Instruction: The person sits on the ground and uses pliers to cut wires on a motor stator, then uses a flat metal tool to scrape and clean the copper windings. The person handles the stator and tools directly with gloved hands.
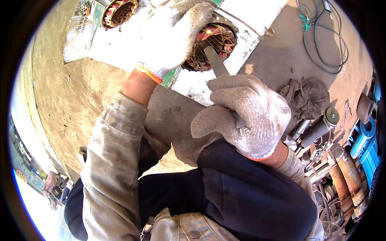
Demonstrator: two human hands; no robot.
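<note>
A motor stator [228, 37] with red and cream windings round its bore lies on its side at the upper middle, open end facing me. My left hand [171, 34], in a white knitted glove with an orange cuff edge, is curled over the stator's top left and hides much of its casing. My right hand [251, 112], gloved alike, is closed round a flat metal blade [217, 62]. The blade points up and left, its rounded tip inside the stator's bore by the windings. Its other end shows at my right palm.
White and green flattened sheeting [197, 86] lies beneath the stator. A second wound stator [120, 14] is at the upper left. On the right are a coiled dark cable [341, 52], a dark crumpled cloth [307, 96], a grinder-like power tool [317, 130], rusty pipes [348, 172] and blue metal parts [366, 140].
</note>
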